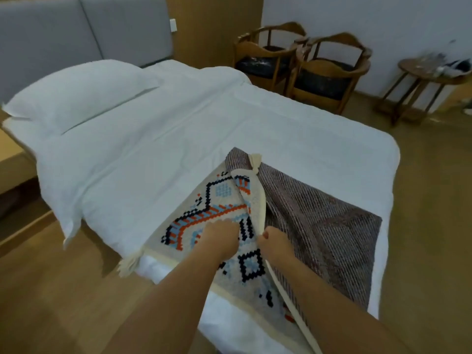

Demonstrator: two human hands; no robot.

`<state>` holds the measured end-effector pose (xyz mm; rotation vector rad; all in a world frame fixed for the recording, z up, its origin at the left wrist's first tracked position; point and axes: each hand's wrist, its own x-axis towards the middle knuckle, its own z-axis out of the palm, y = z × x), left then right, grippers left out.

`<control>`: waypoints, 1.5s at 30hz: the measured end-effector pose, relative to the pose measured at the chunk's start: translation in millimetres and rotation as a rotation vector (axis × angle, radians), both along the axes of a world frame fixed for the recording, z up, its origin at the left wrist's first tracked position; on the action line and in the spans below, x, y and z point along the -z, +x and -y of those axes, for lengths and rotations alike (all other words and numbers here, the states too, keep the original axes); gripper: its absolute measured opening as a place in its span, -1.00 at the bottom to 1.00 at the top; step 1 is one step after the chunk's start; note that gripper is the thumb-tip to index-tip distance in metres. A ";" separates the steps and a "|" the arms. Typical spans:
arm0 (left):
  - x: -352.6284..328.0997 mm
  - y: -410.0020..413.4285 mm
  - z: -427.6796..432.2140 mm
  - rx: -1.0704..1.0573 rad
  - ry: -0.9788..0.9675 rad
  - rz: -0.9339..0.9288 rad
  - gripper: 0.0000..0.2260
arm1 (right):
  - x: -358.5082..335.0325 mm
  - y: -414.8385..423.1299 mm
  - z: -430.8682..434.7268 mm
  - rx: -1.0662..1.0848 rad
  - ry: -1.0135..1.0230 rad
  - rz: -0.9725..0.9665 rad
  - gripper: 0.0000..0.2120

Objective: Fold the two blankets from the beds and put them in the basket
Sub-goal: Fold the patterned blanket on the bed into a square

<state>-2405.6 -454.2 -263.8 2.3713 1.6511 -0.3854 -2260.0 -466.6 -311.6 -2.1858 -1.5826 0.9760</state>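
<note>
Grip state: the right hand (274,245) is clenched on the cream-bordered edge of the woven blanket with a blue, orange and black geometric pattern (219,213), thumb on top, pinching a raised fold. The left hand (221,238) lies palm down on the patterned face, fingers curled and pressing the fabric flat; it presses rather than grasps, and nothing is enclosed in it.

Blanket condition: partly folded. The patterned face shows on the left portion; the right portion shows the striped brown-grey reverse side. A flap rises between the two hands and runs to a peak with a cream tassel (255,162) at its far end. A second cream tassel (129,264) hangs at the near left corner, over the bed edge.

Blanket location: near corner of the white-covered bed (166,129), resting on the duvet. A white pillow (76,93) lies at the head end, well apart from the blanket.

Arm pose: both bare forearms extend forward from the lower frame edge and converge on the blanket; the hands are just beside each other, separated by the raised fold.

Surroundings: two wooden armchairs with dark seats (301,65) and a round wooden side table (431,75) stand beyond the bed.
</note>
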 end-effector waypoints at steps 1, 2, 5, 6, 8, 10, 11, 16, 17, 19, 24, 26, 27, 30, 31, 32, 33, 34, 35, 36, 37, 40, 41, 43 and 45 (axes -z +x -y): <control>0.5 1.9 -12.3 0.012 0.004 0.009 -0.79 | 2.3 1.4 -13.2 0.013 0.012 -0.004 -0.69; 1.1 2.6 -23.5 0.018 0.001 0.020 -0.79 | 3.6 2.2 -26.4 0.025 0.028 -0.014 -0.68; 21.4 5.8 -76.9 0.003 -0.048 0.052 -0.74 | 25.2 4.7 -90.4 0.115 0.094 -0.106 -0.67; 30.7 6.5 -96.5 -0.007 -0.082 0.054 -0.72 | 34.1 4.9 -114.1 0.150 0.100 -0.129 -0.69; 47.0 8.2 -130.9 -0.002 -0.144 0.046 -0.71 | 48.4 4.8 -153.5 0.201 0.090 -0.175 -0.78; 63.6 14.7 -162.5 -0.005 -0.174 0.031 -0.77 | 66.2 7.5 -189.6 0.245 0.052 -0.198 -0.86; 71.4 19.2 -178.2 -0.023 -0.184 0.036 -0.80 | 74.7 10.0 -206.8 0.273 0.036 -0.207 -0.88; 106.1 39.0 -237.0 -0.113 -0.255 0.128 -0.75 | 111.5 24.2 -274.5 0.396 -0.038 -0.113 -0.69; 113.6 40.6 -244.3 -0.123 -0.279 0.145 -0.73 | 119.2 26.5 -284.7 0.423 -0.081 -0.125 -0.60; 125.6 41.2 -253.4 -0.159 -0.310 0.208 -0.71 | 129.4 26.7 -300.8 0.499 -0.151 -0.255 -0.46; 137.5 26.9 -255.2 -0.445 -0.309 0.503 -0.72 | 143.5 7.3 -316.9 0.597 -0.214 -0.441 -0.45; 140.5 15.3 -254.1 -0.494 -0.317 0.530 -0.66 | 144.5 -7.4 -310.6 0.577 -0.228 -0.474 -0.60; 139.9 9.2 -253.2 -0.533 -0.325 0.558 -0.63 | 143.1 -16.4 -304.5 0.523 -0.216 -0.456 -0.66; 137.2 -11.2 -249.0 -0.644 -0.354 0.637 -0.54 | 130.7 -48.3 -281.1 0.241 -0.141 -0.330 -0.79; 136.0 -20.3 -245.5 -0.670 -0.373 0.656 -0.49 | 125.1 -60.9 -271.4 0.113 -0.123 -0.271 -0.86; 134.9 -30.4 -241.8 -0.692 -0.394 0.681 -0.44 | 119.3 -73.3 -262.0 -0.006 -0.117 -0.205 -0.90; 134.0 -39.8 -237.9 -0.716 -0.407 0.715 -0.40 | 115.6 -83.9 -252.6 -0.108 -0.115 -0.146 -0.91; 131.8 -52.1 -232.4 -0.747 -0.406 0.752 -0.37 | 110.4 -96.4 -242.0 -0.188 -0.114 -0.095 -0.88; 129.3 -64.4 -226.5 -0.778 -0.402 0.779 -0.33 | 105.4 -108.8 -231.1 -0.253 -0.108 -0.061 -0.82; 128.0 -78.3 -220.5 -0.805 -0.401 0.793 -0.29 | 98.7 -122.8 -219.9 -0.310 -0.101 -0.052 -0.78; 126.7 -93.3 -214.1 -0.826 -0.407 0.787 -0.27 | 92.9 -137.6 -208.8 -0.365 -0.092 -0.057 -0.75; 130.2 -139.1 -194.6 -0.833 -0.434 0.699 -0.27 | 90.1 -184.2 -176.3 -0.503 -0.084 0.002 -0.76; 134.0 -155.2 -186.6 -0.818 -0.451 0.663 -0.32 | 93.6 -201.5 -164.5 -0.530 -0.093 0.029 -0.78; 143.8 -182.6 -170.9 -0.803 -0.478 0.593 -0.47 | 105.0 -230.5 -143.4 -0.578 -0.117 0.066 -0.79; 157.7 -212.0 -155.3 -0.789 -0.477 0.544 -0.64 | 121.0 -261.3 -123.5 -0.594 -0.122 0.105 -0.79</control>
